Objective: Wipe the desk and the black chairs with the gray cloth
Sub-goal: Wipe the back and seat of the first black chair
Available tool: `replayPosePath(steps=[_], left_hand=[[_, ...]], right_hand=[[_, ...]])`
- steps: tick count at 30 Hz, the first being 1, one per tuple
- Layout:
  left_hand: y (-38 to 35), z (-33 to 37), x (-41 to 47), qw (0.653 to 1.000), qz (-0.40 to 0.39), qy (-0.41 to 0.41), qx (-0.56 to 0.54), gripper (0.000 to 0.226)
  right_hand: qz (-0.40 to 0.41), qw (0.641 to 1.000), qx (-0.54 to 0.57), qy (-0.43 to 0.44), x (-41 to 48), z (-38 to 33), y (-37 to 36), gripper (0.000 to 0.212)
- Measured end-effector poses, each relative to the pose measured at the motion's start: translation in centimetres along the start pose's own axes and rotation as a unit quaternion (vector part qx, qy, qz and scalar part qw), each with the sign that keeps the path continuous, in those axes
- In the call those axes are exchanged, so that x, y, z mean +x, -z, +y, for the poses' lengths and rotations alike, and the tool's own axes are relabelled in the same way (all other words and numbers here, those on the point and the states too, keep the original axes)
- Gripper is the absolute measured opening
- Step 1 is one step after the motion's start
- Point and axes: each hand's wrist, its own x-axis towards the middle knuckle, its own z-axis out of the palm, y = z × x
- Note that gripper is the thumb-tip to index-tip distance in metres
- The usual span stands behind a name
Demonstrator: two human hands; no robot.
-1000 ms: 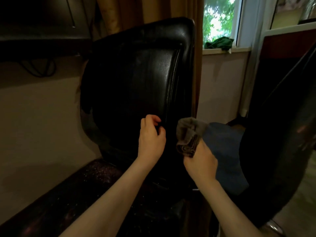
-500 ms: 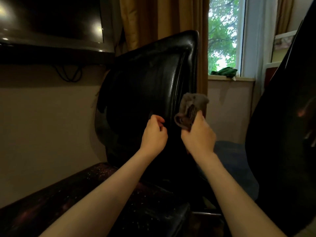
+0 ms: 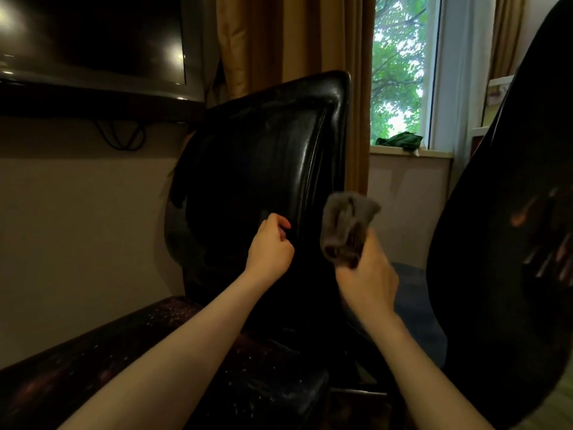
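- The step in hand looks like the wiping of the near black chair (image 3: 263,181), whose upright backrest faces the camera; every place below is given from that backrest.
- The gray cloth (image 3: 347,225) is bunched up at the backrest's right edge, about mid-height. It seems to be just off the leather, though contact cannot be told for sure.
- The right hand (image 3: 367,277) grips the cloth from below, its fingers curled tight round the lower folds while the upper part stands free above the fist.
- The left hand (image 3: 271,246) is on the backrest's front face, beside the raised seam. Its fingers are curled in with thumb near forefinger; whether they pinch the seam or only rest there I cannot tell.
- A second black chair (image 3: 502,243) stands to the right of the backrest, and the dark speckled desk (image 3: 93,367) lies below and left of it.
- Next, I judge, the cloth must be pressed flat on the leather and drawn along the edge and seam, while the left hand steadies the backrest against swivelling.
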Motion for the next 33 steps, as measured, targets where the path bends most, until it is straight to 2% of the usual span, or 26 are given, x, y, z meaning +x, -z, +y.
replayPosePath(steps=[3,7,9,10,12,14,15,18,20,21,24,27,29,30,33], left_hand=[[0.5,-0.1,-0.6,1.000,-0.007,0.004,0.007,0.032],[1.9,-1.2,-0.8,0.997,-0.013,0.016,0.070,0.040],[2.9,-1.9,-0.9,0.995,-0.030,0.036,0.084,0.052],[3.5,-2.4,-1.0,0.994,-0.042,0.037,0.092,0.060],[4.3,-3.1,-1.2,0.990,-0.065,0.030,0.123,0.073],[5.3,-3.6,-1.0,0.991,-0.056,0.008,0.121,0.072],[6.0,-3.5,-0.8,0.995,-0.035,-0.010,0.098,0.065],[8.0,-2.1,-0.2,0.991,0.027,-0.124,0.035,0.046],[9.7,-0.8,0.5,0.977,0.020,-0.209,0.045,0.058],[10.4,-0.3,1.1,0.973,0.017,-0.225,0.053,0.066],[11.2,0.6,3.6,0.969,0.021,-0.197,0.148,0.086],[9.6,-0.5,5.5,0.934,0.050,-0.152,0.320,0.103],[8.1,-2.2,6.2,0.910,0.059,-0.158,0.379,0.094],[7.4,-3.1,6.3,0.909,0.059,-0.171,0.375,0.086],[6.3,-5.7,5.8,0.932,0.077,-0.204,0.288,0.066]], right_hand=[[-0.034,0.995,-0.059,0.066,2.3,-2.7,-0.8,0.059],[-0.058,0.975,-0.135,0.169,-1.9,-1.7,-3.1,0.058],[-0.124,0.935,-0.206,0.262,-4.9,0.3,-3.8,0.070],[-0.175,0.917,-0.235,0.271,-6.2,1.1,-4.3,0.073],[-0.213,0.909,-0.239,0.265,-7.6,1.7,-4.5,0.068],[-0.162,0.918,-0.210,0.294,-7.0,1.0,-4.5,0.055],[-0.107,0.926,-0.189,0.309,-5.9,-0.1,-4.3,0.049],[0.041,0.928,-0.174,0.328,-0.4,-5.6,-2.5,0.054],[0.114,0.906,-0.213,0.349,3.3,-8.9,-1.5,0.049],[0.140,0.890,-0.240,0.361,5.1,-10.0,-1.4,0.047],[0.153,0.846,-0.333,0.388,8.9,-11.5,-2.0,0.045],[0.128,0.807,-0.408,0.408,9.6,-11.5,-4.5,0.023],[0.095,0.798,-0.416,0.425,8.8,-11.1,-6.2,0.013],[0.084,0.801,-0.410,0.429,8.2,-10.8,-6.9,0.013],[0.086,0.805,-0.394,0.436,6.5,-10.1,-8.1,0.009]])
